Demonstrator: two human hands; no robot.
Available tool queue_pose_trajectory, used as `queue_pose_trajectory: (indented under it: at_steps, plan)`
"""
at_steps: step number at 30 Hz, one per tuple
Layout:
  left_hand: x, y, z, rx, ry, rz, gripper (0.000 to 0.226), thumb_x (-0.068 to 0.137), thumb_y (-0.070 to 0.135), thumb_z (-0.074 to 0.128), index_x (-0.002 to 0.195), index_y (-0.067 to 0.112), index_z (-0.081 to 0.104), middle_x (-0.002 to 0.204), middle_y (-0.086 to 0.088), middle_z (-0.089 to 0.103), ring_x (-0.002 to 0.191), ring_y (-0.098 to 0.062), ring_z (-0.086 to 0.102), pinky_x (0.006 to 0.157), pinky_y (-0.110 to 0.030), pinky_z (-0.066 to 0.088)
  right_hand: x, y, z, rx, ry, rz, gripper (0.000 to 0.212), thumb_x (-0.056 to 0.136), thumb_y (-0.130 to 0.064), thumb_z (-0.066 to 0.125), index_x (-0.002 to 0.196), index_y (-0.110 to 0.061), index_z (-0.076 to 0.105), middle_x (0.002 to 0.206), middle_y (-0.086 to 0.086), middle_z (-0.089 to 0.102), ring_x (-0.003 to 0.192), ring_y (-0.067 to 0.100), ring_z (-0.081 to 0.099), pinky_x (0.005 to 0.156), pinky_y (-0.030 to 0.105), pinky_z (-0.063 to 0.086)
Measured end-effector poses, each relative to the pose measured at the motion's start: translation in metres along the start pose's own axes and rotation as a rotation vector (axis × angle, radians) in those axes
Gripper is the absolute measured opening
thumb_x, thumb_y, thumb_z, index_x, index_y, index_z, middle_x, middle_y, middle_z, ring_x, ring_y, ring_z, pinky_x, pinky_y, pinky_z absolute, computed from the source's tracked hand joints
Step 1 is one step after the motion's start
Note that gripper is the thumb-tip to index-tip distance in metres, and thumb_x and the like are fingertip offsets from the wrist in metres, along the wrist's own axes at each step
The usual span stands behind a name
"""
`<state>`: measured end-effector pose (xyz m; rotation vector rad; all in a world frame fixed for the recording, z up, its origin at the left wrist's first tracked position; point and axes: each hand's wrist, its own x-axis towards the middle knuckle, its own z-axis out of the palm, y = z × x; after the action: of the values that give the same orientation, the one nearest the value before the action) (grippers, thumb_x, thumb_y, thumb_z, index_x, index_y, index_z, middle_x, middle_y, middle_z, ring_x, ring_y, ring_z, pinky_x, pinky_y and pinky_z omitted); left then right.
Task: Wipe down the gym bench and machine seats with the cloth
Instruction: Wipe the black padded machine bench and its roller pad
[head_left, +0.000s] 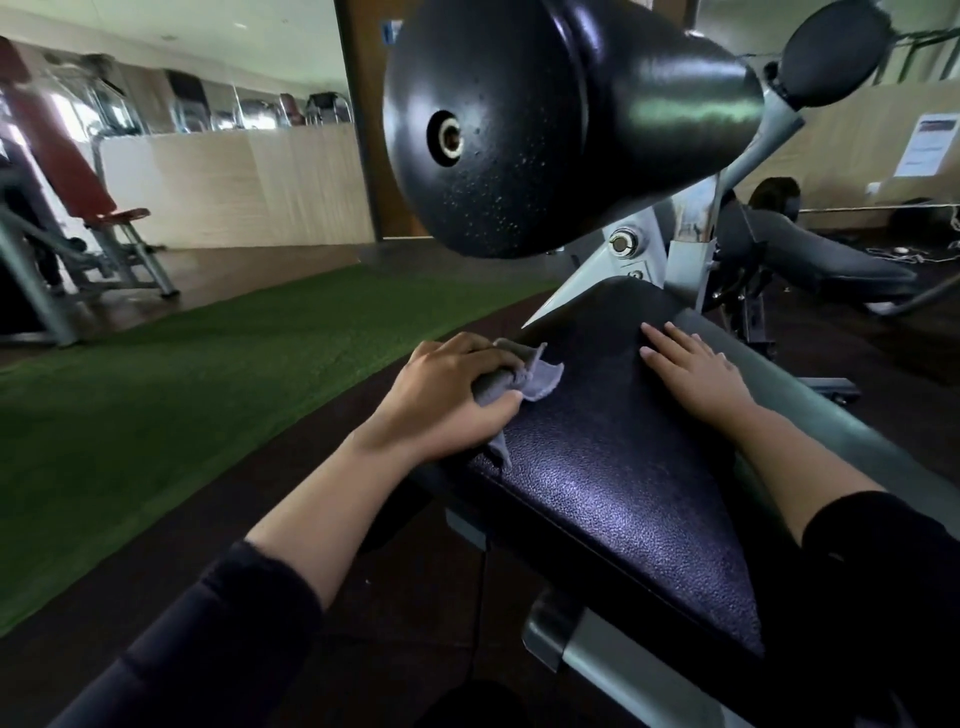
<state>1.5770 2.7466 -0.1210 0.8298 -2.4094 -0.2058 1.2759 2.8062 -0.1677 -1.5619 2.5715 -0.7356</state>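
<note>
Green turf strip (156, 395) off to left of my left hand (441, 400). Left fingers curled round crumpled grey cloth (524, 374), pressing it on near-left edge of black pebbled vinyl seat pad (613, 467). My right hand (696, 369) flat on pad's right edge, fingers straight. Big black foam roller (519, 119) above both.

Single head-worn wide-angle view, looking forward and steeply down from close above the black textured vinyl seat pad (613, 467), with a black foam roller pad (519, 119) looming very near (upper frame), gym floor beyond.
</note>
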Motion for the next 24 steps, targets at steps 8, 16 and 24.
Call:
queue_pose_trajectory:
  at_steps: [8,16,24]
  plan:
    - [-0.003,0.004,0.002,0.017,0.024,-0.035,0.031,0.085,0.037,0.063,0.116,0.037,0.067,0.123,0.018,0.056,0.118,-0.015,0.049,0.096,-0.014,0.024,-0.075,-0.074,-0.004,0.085,0.058,-0.324,0.059,0.082,-0.065,0.044,0.134,-0.038,0.05,0.146,-0.003,0.043,0.134,0.016,0.041,0.108,0.042,0.037]
    - [-0.035,-0.002,-0.008,0.059,0.131,0.055,0.04,0.079,0.048,0.045,0.108,0.036,0.07,0.118,0.015,0.061,0.11,-0.016,0.053,0.097,-0.024,0.038,-0.124,-0.106,0.001,0.103,0.052,-0.305,0.056,0.087,-0.058,0.049,0.139,-0.036,0.044,0.151,-0.006,0.035,0.14,0.018,0.031,0.112,0.041,0.031]
    - [0.0,0.009,0.002,0.125,-0.025,-0.138,0.036,0.083,0.044,0.045,0.114,0.037,0.062,0.121,0.008,0.06,0.112,-0.025,0.054,0.092,-0.034,0.045,-0.128,-0.107,0.004,0.266,0.013,-0.244,0.056,0.087,-0.054,0.053,0.14,-0.04,0.041,0.155,-0.012,0.025,0.146,0.014,0.011,0.118,0.042,0.004]
